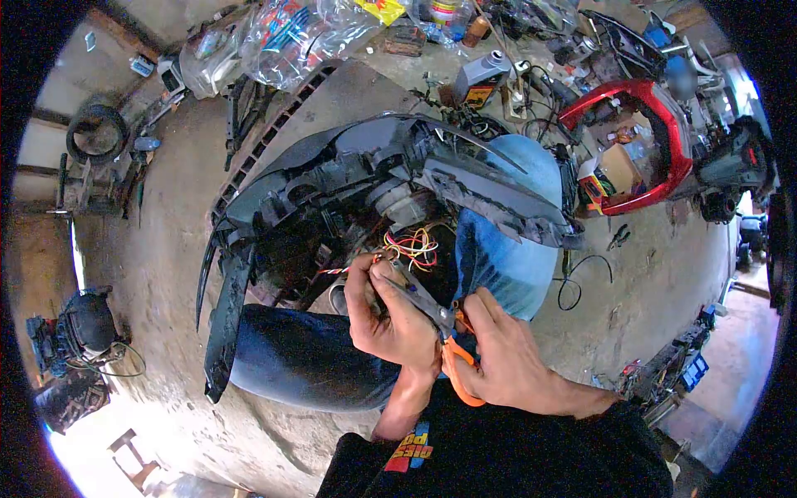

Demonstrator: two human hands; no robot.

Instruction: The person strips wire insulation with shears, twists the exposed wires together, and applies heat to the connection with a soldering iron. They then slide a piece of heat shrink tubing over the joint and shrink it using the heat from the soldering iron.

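Orange-handled scissors (448, 332) are in my right hand (506, 357), its fingers wrapped round the handles. Their dark blades point up and left, to the fingertips of my left hand (388, 311). Those fingers are pinched on thin wires (336, 270), red and white where they leave the hand at the left. Just above my left hand lies a loose bundle of red, yellow and white wires (413, 247). Beyond both hands a large dark plastic vehicle part (332, 162) rests across my legs, with a round metallic piece (403, 203) in its middle.
A red plastic frame (677, 137) lies at the upper right around an open cardboard box (618, 170). A grey bottle (484, 75) and clear plastic bags (290, 41) are at the top. Black cable (589, 259) and pliers (618, 236) lie on the floor to the right.
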